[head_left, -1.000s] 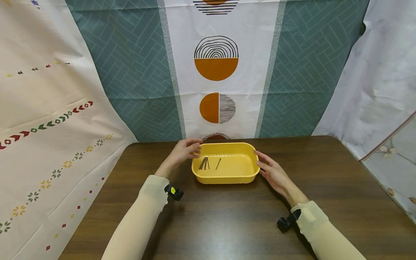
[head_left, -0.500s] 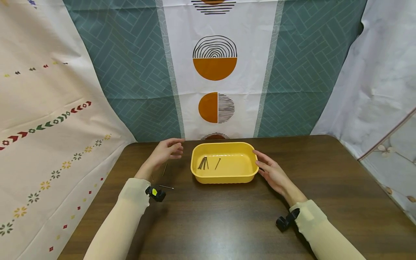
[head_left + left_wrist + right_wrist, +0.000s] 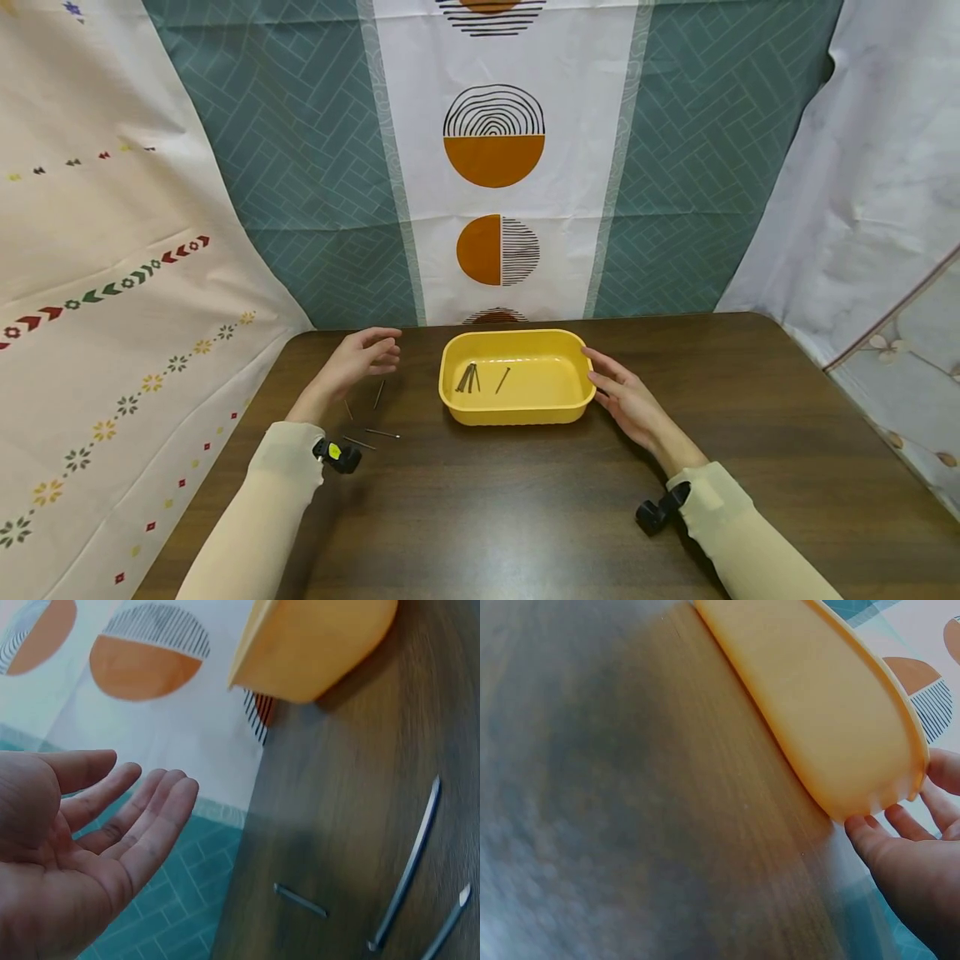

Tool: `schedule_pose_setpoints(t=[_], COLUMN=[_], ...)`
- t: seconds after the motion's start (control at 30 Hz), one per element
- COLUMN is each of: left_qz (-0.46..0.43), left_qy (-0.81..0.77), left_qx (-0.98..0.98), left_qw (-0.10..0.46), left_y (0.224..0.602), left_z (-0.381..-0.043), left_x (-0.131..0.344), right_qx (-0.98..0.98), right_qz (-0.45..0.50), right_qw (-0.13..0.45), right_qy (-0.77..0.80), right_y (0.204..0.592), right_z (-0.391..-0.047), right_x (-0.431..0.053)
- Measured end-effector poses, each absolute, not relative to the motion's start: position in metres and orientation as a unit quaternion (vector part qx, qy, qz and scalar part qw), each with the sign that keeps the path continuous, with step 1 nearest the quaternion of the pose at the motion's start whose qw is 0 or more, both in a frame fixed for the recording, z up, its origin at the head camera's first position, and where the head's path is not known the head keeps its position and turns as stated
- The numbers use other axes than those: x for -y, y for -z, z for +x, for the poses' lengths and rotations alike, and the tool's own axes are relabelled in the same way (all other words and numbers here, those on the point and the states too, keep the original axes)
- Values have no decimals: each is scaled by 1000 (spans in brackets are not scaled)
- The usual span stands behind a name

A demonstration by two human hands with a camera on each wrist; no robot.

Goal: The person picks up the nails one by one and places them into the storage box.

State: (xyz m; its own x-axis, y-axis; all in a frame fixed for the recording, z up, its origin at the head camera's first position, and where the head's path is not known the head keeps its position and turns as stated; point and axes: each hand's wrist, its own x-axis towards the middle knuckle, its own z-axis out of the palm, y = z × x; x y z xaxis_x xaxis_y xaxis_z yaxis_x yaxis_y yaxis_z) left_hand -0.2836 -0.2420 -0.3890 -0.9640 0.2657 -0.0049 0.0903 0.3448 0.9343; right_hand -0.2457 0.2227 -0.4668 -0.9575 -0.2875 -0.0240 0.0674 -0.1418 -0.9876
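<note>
A yellow plastic tray [image 3: 517, 418] stands on the brown table, with several dark nails [image 3: 467, 378] bunched at its left end and a single nail [image 3: 502, 381] lying apart from them. My left hand [image 3: 351, 367] hovers left of the tray, palm bare and fingers loosely spread. Below and beside it, several loose nails lie on the tabletop, among them one nail [image 3: 409, 862] and a shorter-looking nail [image 3: 300, 900] in the left wrist view. At the tray's right end, my right hand [image 3: 633, 408] touches the outer wall with extended fingertips [image 3: 859, 829].
The dark wooden table [image 3: 495, 517] ends at a patterned cloth backdrop [image 3: 517, 300] behind the tray. White cloth [image 3: 112, 375] with small motifs hangs on the left, and pale cloth [image 3: 847, 208] on the right. Each wrist carries a small black camera [image 3: 347, 458].
My left hand has moved left from over the tray's left rim, uncovering the loose nails on the table. The right hand stays at the tray's right end.
</note>
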Motion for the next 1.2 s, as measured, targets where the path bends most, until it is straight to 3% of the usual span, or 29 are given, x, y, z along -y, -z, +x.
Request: schedule_pose_setpoints(t=[0.57, 1.2], left_qz=[66, 37], left_qy=[-532, -511], left_qx=[-834, -843], left_qw=[131, 163], left_y=[398, 420], left_z=[-285, -288], left_x=[278, 287], right_qx=[-638, -638], right_qz=[-87, -88], right_qw=[117, 115], right_qy=[756, 756], right_y=[467, 466], right_z=[-246, -246], right_x=[-221, -222])
